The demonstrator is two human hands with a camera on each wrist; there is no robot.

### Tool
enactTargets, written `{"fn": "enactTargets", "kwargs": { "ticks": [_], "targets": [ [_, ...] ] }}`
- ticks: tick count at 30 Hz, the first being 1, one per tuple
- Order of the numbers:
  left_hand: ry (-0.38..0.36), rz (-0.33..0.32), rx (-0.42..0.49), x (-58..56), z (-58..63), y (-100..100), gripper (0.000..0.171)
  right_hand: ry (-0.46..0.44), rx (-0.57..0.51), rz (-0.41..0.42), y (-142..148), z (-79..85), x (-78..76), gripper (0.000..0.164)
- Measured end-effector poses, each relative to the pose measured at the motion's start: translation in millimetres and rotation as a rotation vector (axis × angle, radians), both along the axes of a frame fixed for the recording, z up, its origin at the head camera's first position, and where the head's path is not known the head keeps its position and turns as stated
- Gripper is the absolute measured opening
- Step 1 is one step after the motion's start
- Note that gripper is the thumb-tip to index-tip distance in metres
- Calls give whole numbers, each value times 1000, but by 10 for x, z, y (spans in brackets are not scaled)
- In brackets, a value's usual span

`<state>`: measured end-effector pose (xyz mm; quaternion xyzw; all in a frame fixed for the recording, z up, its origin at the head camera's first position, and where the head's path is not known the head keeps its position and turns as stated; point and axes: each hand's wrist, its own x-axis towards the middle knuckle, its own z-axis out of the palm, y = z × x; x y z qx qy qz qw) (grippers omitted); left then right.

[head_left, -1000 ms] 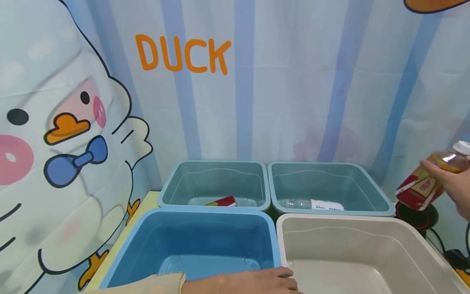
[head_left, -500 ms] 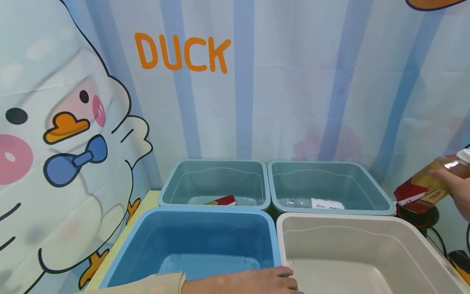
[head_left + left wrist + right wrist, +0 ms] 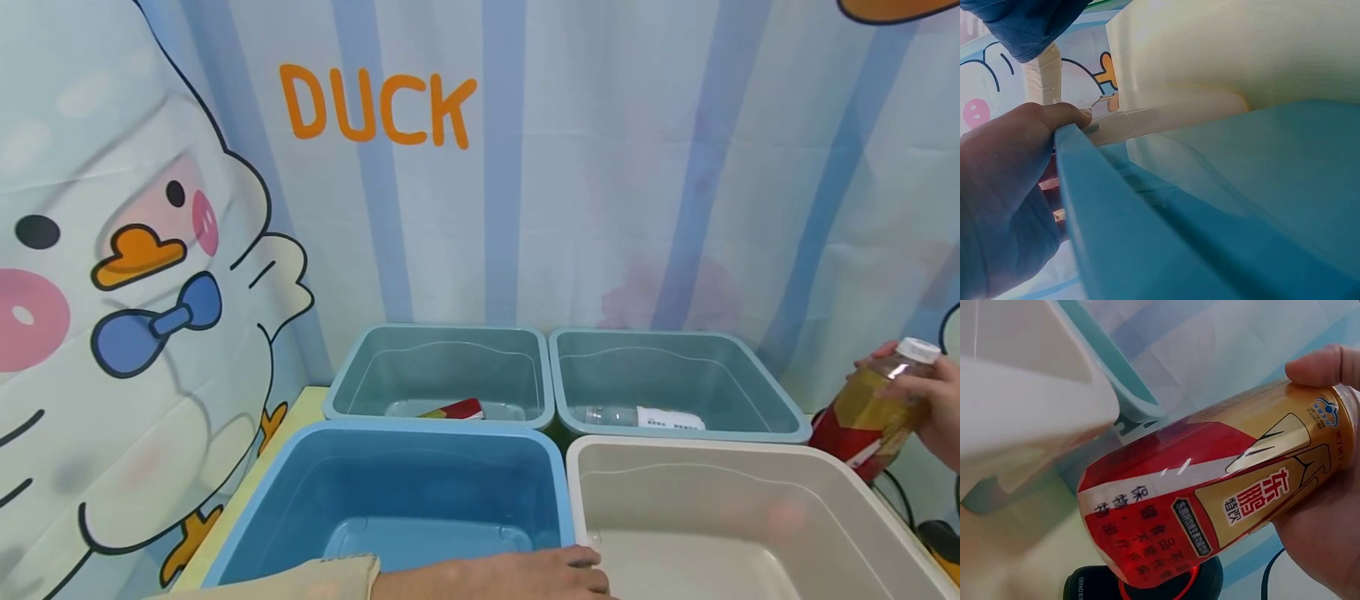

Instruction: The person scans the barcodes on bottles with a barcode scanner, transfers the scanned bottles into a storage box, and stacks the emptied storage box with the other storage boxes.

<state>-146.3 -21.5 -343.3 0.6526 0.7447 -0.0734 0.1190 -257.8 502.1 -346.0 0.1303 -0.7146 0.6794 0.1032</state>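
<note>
My right hand (image 3: 937,412) grips a drink bottle (image 3: 855,425) with a red and gold label and a white cap, beside the beige bin's (image 3: 712,448) right rim. The bottle leans, base toward the bin. In the right wrist view, the thumb lies along the upper side of the bottle (image 3: 1210,487). My left hand (image 3: 510,575) is at the rim between the blue bin (image 3: 450,430) and the beige one. The left wrist view has that hand (image 3: 1016,181) holding the blue rim (image 3: 1085,181), thumb on one side and fingers on the other.
Behind stand two teal bins. The left teal bin (image 3: 465,331) has a red and yellow item (image 3: 459,409); the right teal bin (image 3: 652,336) has a clear bottle with a white label (image 3: 667,419). A black device (image 3: 1210,581) with a red ring and a cable (image 3: 1266,575) lie to the right.
The drink bottle in my right hand first turned, then moved down toward the beige bin's right rim and tipped more upright. My left hand has stayed put.
</note>
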Motion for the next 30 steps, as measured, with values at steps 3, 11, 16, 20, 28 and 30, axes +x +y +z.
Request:
{"fn": "enactTargets", "kwargs": {
  "ticks": [3,11,16,20,28,30],
  "targets": [
    [12,-12,-11,-3,4,7,70,-40,81,-4,9,-35,-5,35],
    [25,-8,-42,-3,24,13,74,-82,134,1,17,-109,-6,37],
    [41,-19,-29,-8,13,2,74,-97,93,33,60,-148,-18,38],
    [45,-30,-21,-12,6,-4,71,-114,21,58,114,-186,-34,42],
    [24,-9,-31,-16,14,4,72,-69,-154,204,225,-281,-68,49],
    [26,-5,-32,-14,13,5,73,-63,-146,217,249,-293,-73,50]
  ]
}}
